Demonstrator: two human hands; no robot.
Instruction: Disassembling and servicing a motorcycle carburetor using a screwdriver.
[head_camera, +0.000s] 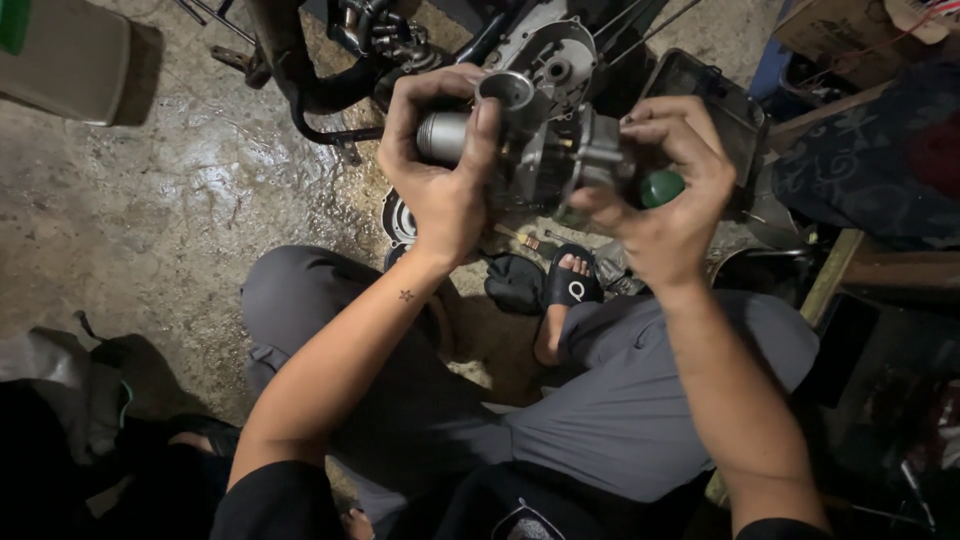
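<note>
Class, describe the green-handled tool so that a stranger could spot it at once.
Start at the grey metal engine part held up in both hands. The right hand grips a tool against it. Its rounded green handle peeks from the fist, the only green thing among the grey metal.

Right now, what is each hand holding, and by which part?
Both hands hold one grey metal engine part: the left hand wraps its cylindrical end, and the right hand takes the opposite side while also holding a green-handled tool.

A single head-worn camera looks steeply down over the person's own forearms and lap; it sits close to the left hand (445, 180) and right hand (665, 205), which fill mid-frame; the concrete floor (170, 200) lies beyond; no second view overlaps it.
</note>
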